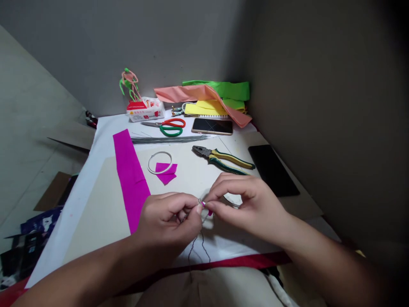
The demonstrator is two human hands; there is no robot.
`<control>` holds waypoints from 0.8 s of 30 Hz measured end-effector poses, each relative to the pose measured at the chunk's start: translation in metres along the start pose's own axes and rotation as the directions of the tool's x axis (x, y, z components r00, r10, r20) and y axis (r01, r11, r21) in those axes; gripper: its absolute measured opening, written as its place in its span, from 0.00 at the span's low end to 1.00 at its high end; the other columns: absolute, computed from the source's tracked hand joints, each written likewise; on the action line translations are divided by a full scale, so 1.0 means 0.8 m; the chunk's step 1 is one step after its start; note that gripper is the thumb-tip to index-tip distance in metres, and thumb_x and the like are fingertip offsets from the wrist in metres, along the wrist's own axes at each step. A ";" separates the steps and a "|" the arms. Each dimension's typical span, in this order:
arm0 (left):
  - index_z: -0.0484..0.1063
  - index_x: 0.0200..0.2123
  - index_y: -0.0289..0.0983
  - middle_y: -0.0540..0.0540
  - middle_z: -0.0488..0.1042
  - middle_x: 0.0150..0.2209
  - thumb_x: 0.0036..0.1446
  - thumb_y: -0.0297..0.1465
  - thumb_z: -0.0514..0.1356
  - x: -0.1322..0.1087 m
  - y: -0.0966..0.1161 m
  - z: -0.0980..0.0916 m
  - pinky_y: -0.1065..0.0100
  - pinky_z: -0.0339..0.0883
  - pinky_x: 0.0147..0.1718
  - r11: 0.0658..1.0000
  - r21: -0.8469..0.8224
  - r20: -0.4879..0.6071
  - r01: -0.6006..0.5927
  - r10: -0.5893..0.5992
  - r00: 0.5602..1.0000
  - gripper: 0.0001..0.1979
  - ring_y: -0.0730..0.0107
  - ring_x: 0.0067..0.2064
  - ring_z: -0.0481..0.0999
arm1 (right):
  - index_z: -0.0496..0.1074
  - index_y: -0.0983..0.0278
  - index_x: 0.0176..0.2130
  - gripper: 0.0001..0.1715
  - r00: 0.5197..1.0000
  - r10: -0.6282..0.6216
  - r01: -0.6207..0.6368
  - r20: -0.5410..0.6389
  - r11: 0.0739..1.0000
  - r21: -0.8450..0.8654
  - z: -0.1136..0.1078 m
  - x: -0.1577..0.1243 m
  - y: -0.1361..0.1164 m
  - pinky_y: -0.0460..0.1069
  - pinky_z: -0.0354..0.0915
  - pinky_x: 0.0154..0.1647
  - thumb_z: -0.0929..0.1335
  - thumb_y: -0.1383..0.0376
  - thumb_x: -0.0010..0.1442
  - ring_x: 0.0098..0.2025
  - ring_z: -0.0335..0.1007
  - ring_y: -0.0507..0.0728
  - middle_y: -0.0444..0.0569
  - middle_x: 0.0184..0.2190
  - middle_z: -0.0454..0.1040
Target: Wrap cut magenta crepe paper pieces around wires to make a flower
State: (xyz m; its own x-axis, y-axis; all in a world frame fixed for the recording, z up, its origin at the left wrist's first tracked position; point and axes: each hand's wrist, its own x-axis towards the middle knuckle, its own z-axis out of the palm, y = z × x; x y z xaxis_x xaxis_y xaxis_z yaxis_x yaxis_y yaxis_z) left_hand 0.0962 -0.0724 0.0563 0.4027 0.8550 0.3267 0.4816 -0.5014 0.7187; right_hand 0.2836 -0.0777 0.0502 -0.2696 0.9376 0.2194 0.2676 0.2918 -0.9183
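Note:
My left hand [174,213] is closed around a thin, dark twisted wire [203,244], whose two ends hang down below the fingers toward my lap. A small loop of wire peeks out at the fingertips. My right hand [246,200] meets the left there, thumb and index finger pinched on a narrow magenta paper strip [210,212] at the wire. Fingers hide most of the strip. Behind my right hand lie pliers [223,158] with green and yellow handles. Left of the hands stretches a long magenta paper piece [129,175].
A white ring [148,164] rests over a magenta scrap [166,177]. Farther back are scissors [172,128], a bundle of wires [169,140], a phone [212,126], a small box [147,113] and folded coloured paper [236,91]. A black slab [273,170] lies right, by the wall.

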 end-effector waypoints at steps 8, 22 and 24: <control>0.74 0.21 0.35 0.51 0.73 0.16 0.52 0.24 0.58 0.000 -0.002 0.001 0.78 0.58 0.16 0.999 0.048 0.018 0.008 -0.009 1.000 0.10 0.78 0.17 0.67 | 0.78 0.67 0.30 0.05 0.997 -0.055 0.057 0.050 0.997 -0.046 -0.003 -0.001 0.000 0.47 0.65 0.33 0.69 0.73 0.54 0.31 0.70 0.52 0.48 0.27 0.75; 0.75 0.23 0.37 0.52 0.72 0.16 0.52 0.25 0.59 0.000 -0.005 -0.001 0.75 0.58 0.15 0.998 0.050 -0.067 -0.042 0.045 0.997 0.08 0.78 0.16 0.66 | 0.71 0.66 0.26 0.07 0.984 -0.068 0.051 -0.164 0.993 -0.108 0.003 0.005 0.005 0.45 0.62 0.33 0.67 0.76 0.53 0.30 0.67 0.51 0.45 0.25 0.72; 0.75 0.23 0.37 0.52 0.73 0.17 0.52 0.26 0.59 0.000 -0.005 -0.002 0.75 0.59 0.16 0.998 0.052 -0.070 -0.047 0.050 0.996 0.08 0.77 0.17 0.67 | 0.71 0.66 0.28 0.06 0.989 -0.032 0.026 -0.142 0.999 -0.042 0.002 0.004 0.003 0.45 0.63 0.33 0.67 0.73 0.56 0.30 0.68 0.51 0.45 0.26 0.72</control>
State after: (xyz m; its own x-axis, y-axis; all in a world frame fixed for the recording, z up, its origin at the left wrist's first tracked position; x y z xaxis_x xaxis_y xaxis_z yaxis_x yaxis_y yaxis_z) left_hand 0.0927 -0.0705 0.0544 0.3712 0.8358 0.4045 0.5022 -0.5472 0.6697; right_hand 0.2820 -0.0746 0.0481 -0.1438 0.9452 0.2930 0.2994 0.3238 -0.8975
